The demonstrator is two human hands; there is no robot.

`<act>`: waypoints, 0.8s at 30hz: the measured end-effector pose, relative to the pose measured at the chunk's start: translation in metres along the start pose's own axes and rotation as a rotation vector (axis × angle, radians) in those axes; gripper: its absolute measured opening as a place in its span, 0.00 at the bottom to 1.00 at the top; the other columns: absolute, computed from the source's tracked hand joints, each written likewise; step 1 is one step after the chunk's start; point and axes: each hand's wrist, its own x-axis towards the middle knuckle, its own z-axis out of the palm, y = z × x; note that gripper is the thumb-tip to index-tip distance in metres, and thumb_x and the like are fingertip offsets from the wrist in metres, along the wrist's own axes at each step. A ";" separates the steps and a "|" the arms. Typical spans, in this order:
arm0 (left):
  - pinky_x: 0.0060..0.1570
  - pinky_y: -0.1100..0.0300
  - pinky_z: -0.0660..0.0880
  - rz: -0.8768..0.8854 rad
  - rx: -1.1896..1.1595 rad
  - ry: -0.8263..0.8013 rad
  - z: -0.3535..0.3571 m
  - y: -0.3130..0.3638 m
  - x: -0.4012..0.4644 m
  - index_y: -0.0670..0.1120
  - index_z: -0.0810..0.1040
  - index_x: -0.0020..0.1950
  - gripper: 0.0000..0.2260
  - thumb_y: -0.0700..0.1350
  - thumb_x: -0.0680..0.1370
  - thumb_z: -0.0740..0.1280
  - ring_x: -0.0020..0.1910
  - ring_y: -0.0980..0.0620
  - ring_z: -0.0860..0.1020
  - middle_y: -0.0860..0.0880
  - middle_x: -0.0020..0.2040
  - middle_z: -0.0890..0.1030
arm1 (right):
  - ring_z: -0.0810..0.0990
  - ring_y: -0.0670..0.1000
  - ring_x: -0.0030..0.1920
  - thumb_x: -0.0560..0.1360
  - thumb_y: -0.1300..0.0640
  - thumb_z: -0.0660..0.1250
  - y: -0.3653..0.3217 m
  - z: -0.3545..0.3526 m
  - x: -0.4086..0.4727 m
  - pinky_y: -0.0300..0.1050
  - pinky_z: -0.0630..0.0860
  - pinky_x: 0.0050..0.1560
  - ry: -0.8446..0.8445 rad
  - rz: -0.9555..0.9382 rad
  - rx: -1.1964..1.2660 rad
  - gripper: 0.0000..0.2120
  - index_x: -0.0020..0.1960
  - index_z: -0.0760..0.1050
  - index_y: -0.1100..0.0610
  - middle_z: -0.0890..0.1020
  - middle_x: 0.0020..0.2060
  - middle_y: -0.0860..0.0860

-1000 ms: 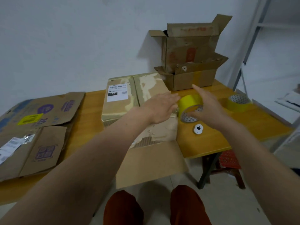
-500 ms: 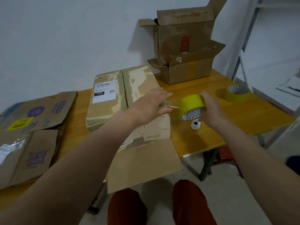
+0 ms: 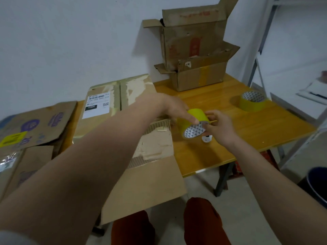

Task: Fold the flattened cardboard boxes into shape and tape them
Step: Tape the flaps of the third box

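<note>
A folded cardboard box (image 3: 113, 106) with a white shipping label lies on the wooden table (image 3: 247, 131), its near flap (image 3: 146, 188) hanging open over the table edge. Just right of it is a yellow tape roll (image 3: 192, 124). My left hand (image 3: 174, 108) reaches over the box and grips the roll from above, fingers curled over its rim. At the roll's right edge my right hand (image 3: 219, 128) pinches the loose tape end.
Flattened boxes (image 3: 33, 124) lie stacked at the left. Two opened boxes (image 3: 196, 55) stand stacked against the wall at the back. A second yellow tape roll (image 3: 252, 101) sits at the right, a small white core (image 3: 207, 138) below my right hand. My knees show below the table.
My left hand moved right from the box top onto the tape roll. My right hand shifted from holding the roll to pinching the tape end at its edge.
</note>
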 end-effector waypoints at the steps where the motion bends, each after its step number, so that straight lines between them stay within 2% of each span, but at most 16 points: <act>1: 0.64 0.50 0.73 0.003 -0.038 -0.057 -0.002 0.002 0.008 0.45 0.68 0.72 0.32 0.63 0.75 0.65 0.58 0.46 0.80 0.44 0.66 0.76 | 0.79 0.56 0.49 0.74 0.70 0.67 0.001 -0.001 0.000 0.51 0.81 0.43 -0.012 0.002 0.016 0.21 0.65 0.70 0.60 0.75 0.54 0.56; 3: 0.54 0.52 0.79 0.009 -0.083 -0.134 -0.009 0.002 0.018 0.43 0.71 0.68 0.30 0.60 0.73 0.70 0.45 0.48 0.84 0.44 0.56 0.81 | 0.78 0.55 0.52 0.73 0.71 0.68 0.007 -0.006 -0.001 0.46 0.79 0.42 -0.028 0.020 0.007 0.23 0.66 0.70 0.58 0.75 0.52 0.53; 5: 0.54 0.52 0.79 0.020 -0.072 -0.121 -0.016 -0.001 0.019 0.44 0.73 0.67 0.31 0.60 0.71 0.72 0.45 0.48 0.83 0.46 0.52 0.81 | 0.78 0.56 0.53 0.74 0.67 0.68 0.019 -0.011 -0.001 0.45 0.75 0.43 0.033 0.072 -0.132 0.21 0.65 0.71 0.57 0.76 0.51 0.53; 7: 0.58 0.50 0.77 0.054 -0.127 -0.078 -0.020 -0.005 0.017 0.46 0.73 0.66 0.32 0.62 0.67 0.73 0.49 0.49 0.83 0.49 0.49 0.80 | 0.77 0.57 0.54 0.77 0.57 0.66 0.029 -0.015 0.000 0.47 0.72 0.45 0.117 0.196 -0.422 0.15 0.63 0.73 0.58 0.78 0.53 0.56; 9: 0.60 0.48 0.77 0.086 -0.249 -0.090 -0.020 -0.007 0.016 0.47 0.74 0.65 0.36 0.63 0.61 0.74 0.49 0.49 0.84 0.47 0.51 0.83 | 0.76 0.58 0.51 0.79 0.48 0.62 0.033 -0.010 0.000 0.48 0.72 0.46 0.119 0.300 -0.610 0.16 0.58 0.75 0.60 0.79 0.54 0.57; 11: 0.58 0.51 0.77 0.120 -0.332 -0.117 -0.019 -0.008 0.017 0.47 0.76 0.61 0.33 0.61 0.60 0.73 0.49 0.49 0.84 0.44 0.52 0.84 | 0.75 0.58 0.53 0.79 0.44 0.60 0.033 0.001 0.000 0.50 0.71 0.50 0.143 0.299 -0.709 0.20 0.55 0.75 0.62 0.78 0.54 0.59; 14: 0.51 0.56 0.78 0.132 -0.421 -0.100 -0.017 -0.010 0.020 0.49 0.78 0.56 0.27 0.60 0.62 0.72 0.45 0.51 0.83 0.44 0.50 0.85 | 0.72 0.58 0.59 0.77 0.45 0.63 0.035 0.018 0.004 0.50 0.68 0.58 0.191 0.188 -0.862 0.23 0.58 0.72 0.64 0.76 0.56 0.60; 16: 0.46 0.60 0.78 0.145 -0.497 -0.085 -0.018 -0.014 0.021 0.50 0.79 0.55 0.24 0.59 0.62 0.73 0.44 0.54 0.82 0.46 0.50 0.85 | 0.74 0.57 0.55 0.75 0.47 0.67 0.039 0.024 0.009 0.50 0.70 0.54 0.187 0.178 -0.784 0.20 0.55 0.73 0.63 0.77 0.54 0.59; 18: 0.41 0.64 0.77 0.170 -0.575 -0.079 -0.020 -0.017 0.020 0.50 0.80 0.54 0.22 0.56 0.63 0.74 0.40 0.58 0.82 0.50 0.46 0.86 | 0.75 0.56 0.48 0.74 0.51 0.70 0.038 0.021 0.009 0.49 0.72 0.46 0.140 0.219 -0.599 0.13 0.50 0.73 0.60 0.78 0.49 0.57; 20: 0.41 0.64 0.76 0.196 -0.644 -0.070 -0.022 -0.021 0.020 0.50 0.80 0.54 0.21 0.53 0.63 0.75 0.38 0.60 0.82 0.51 0.45 0.85 | 0.76 0.54 0.43 0.74 0.54 0.71 0.032 0.015 0.002 0.48 0.73 0.41 0.023 0.239 -0.410 0.10 0.47 0.73 0.58 0.79 0.45 0.55; 24: 0.45 0.64 0.77 0.227 -0.723 -0.075 -0.023 -0.028 0.022 0.49 0.80 0.56 0.23 0.50 0.62 0.76 0.44 0.56 0.80 0.47 0.53 0.84 | 0.79 0.51 0.32 0.74 0.63 0.69 0.005 0.009 -0.040 0.42 0.73 0.26 -0.207 0.225 0.226 0.08 0.51 0.76 0.65 0.82 0.40 0.57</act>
